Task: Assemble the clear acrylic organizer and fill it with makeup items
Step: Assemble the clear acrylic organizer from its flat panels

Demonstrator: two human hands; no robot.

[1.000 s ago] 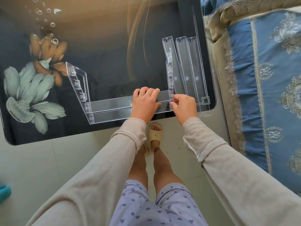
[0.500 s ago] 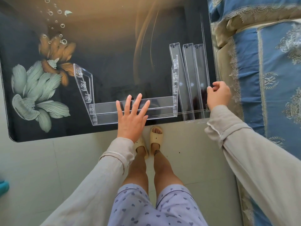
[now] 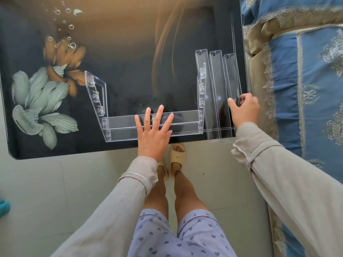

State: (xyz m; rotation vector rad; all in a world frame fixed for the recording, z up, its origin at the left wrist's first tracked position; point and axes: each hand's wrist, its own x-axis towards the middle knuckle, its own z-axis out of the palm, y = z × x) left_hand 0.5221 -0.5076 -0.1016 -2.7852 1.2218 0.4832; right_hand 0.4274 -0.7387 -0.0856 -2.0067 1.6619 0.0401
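Edges of the clear parts are hard to trace against the dark glossy table (image 3: 130, 52), and the near ends of the three loose acrylic strips (image 3: 215, 93) at right centre are faint where they overhang the table's front edge. The half-built organizer frame (image 3: 152, 125) is seen at centre, two slanted side panels joined by a long front tray. The left hand (image 3: 154, 132) is laid flat on that tray, fingers spread apart. The right hand (image 3: 245, 112) is curled around the rightmost strip (image 3: 233, 78), thumb on its left side.
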